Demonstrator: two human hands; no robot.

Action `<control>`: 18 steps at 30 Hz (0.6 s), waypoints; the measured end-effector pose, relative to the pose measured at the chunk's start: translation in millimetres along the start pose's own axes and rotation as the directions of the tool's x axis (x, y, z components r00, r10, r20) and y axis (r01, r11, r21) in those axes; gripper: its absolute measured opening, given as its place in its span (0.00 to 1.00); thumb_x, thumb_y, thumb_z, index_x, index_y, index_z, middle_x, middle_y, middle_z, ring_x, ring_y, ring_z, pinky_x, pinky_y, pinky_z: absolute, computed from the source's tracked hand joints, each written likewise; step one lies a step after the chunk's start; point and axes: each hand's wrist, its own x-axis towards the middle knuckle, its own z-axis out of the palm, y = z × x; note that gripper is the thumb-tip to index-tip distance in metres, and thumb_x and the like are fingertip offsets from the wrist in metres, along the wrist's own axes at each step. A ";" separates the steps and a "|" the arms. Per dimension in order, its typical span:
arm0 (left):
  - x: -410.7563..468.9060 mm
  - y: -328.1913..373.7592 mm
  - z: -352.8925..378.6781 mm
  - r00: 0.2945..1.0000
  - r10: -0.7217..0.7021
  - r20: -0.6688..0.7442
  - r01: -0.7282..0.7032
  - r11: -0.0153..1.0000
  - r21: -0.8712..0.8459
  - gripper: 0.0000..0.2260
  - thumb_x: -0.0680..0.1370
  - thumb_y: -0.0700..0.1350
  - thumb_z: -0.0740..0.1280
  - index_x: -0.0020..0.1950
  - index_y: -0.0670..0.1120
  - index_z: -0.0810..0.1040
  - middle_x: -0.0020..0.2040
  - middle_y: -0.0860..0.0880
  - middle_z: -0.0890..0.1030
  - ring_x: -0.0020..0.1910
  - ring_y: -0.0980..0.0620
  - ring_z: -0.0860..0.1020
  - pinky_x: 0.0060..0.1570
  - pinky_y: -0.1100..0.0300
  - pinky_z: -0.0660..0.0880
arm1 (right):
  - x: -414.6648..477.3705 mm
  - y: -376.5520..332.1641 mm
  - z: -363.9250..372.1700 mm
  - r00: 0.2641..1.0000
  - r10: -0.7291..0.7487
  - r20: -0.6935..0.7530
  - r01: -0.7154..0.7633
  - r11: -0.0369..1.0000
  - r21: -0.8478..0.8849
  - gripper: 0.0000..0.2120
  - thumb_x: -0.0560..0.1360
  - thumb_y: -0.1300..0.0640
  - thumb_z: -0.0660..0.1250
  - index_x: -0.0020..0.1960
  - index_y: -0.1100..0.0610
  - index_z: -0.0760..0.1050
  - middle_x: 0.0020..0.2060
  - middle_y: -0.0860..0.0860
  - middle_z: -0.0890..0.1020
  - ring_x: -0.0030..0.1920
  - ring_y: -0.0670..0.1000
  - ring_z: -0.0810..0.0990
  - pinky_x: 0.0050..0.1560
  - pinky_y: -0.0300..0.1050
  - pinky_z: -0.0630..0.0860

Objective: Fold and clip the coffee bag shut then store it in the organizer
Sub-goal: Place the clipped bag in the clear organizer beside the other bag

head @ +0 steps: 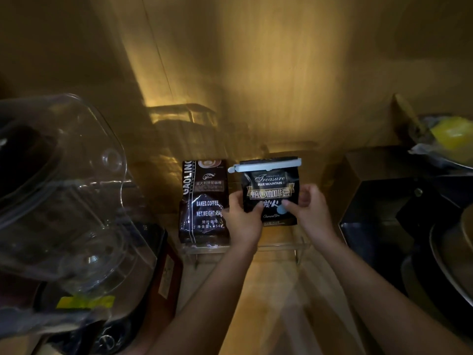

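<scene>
I am reaching into a dim wooden cabinet (281,73), where the clear organizer (279,246) is sitting on the shelf with a brown coffee bag (204,201) already standing in its left part. I am holding the black coffee bag (270,187) upright just beside it, my left hand (242,221) and right hand (311,210) pinching its lower sides, thumbs on the front. The white clip (266,165) is clamping its folded top. If I am letting go too early, the bag is probably tipping forward, or nudging its neighbour over.
</scene>
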 end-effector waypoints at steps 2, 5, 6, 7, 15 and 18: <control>-1.1 -2.8 3.3 0.995 -0.096 -0.009 0.094 0.992 -0.087 0.15 0.72 0.43 0.70 0.55 0.53 0.69 0.60 0.40 0.72 0.51 0.40 0.76 0.52 0.35 0.75 | -6.7 6.7 4.0 1.000 0.031 0.006 -0.031 1.000 0.004 0.21 0.67 0.60 0.72 0.56 0.51 0.67 0.56 0.58 0.73 0.53 0.55 0.75 0.52 0.56 0.76; -1.5 -2.3 9.2 0.987 -0.141 -0.077 0.122 0.971 -0.204 0.12 0.73 0.42 0.70 0.49 0.55 0.71 0.58 0.40 0.72 0.50 0.41 0.76 0.52 0.36 0.75 | -12.1 16.1 12.3 0.998 0.056 -0.009 -0.055 0.998 0.038 0.25 0.66 0.60 0.73 0.56 0.48 0.64 0.57 0.57 0.71 0.52 0.55 0.74 0.52 0.58 0.75; -1.3 -3.1 11.2 0.986 -0.129 -0.104 0.102 0.967 -0.232 0.11 0.73 0.41 0.69 0.47 0.56 0.72 0.58 0.39 0.73 0.50 0.41 0.77 0.52 0.37 0.75 | -12.5 18.1 15.1 0.998 0.048 -0.035 -0.047 0.998 0.049 0.25 0.66 0.59 0.73 0.55 0.46 0.64 0.57 0.56 0.71 0.51 0.54 0.75 0.51 0.57 0.75; -0.9 -4.6 13.1 0.986 -0.112 -0.125 0.078 0.965 -0.250 0.11 0.74 0.40 0.69 0.46 0.56 0.72 0.57 0.38 0.73 0.51 0.41 0.77 0.52 0.37 0.76 | -12.3 19.2 17.5 0.997 0.038 -0.063 -0.034 0.998 0.055 0.24 0.67 0.58 0.73 0.54 0.44 0.63 0.56 0.55 0.71 0.50 0.53 0.74 0.50 0.55 0.75; 27.4 -2.0 26.0 0.976 -0.111 -0.186 0.057 0.960 -0.272 0.07 0.77 0.42 0.63 0.53 0.51 0.74 0.56 0.35 0.74 0.51 0.37 0.77 0.51 0.37 0.76 | 17.1 22.8 37.1 0.985 0.000 -0.171 0.008 0.999 0.045 0.24 0.67 0.57 0.73 0.57 0.47 0.65 0.53 0.51 0.70 0.48 0.49 0.72 0.46 0.47 0.70; 39.9 7.4 34.0 0.972 -0.103 -0.212 0.048 0.968 -0.248 0.11 0.76 0.41 0.65 0.58 0.47 0.73 0.58 0.38 0.73 0.52 0.41 0.76 0.54 0.45 0.75 | 34.4 21.1 44.4 0.980 -0.032 -0.195 0.035 0.999 0.012 0.22 0.68 0.57 0.73 0.57 0.50 0.66 0.54 0.55 0.73 0.48 0.52 0.73 0.46 0.46 0.70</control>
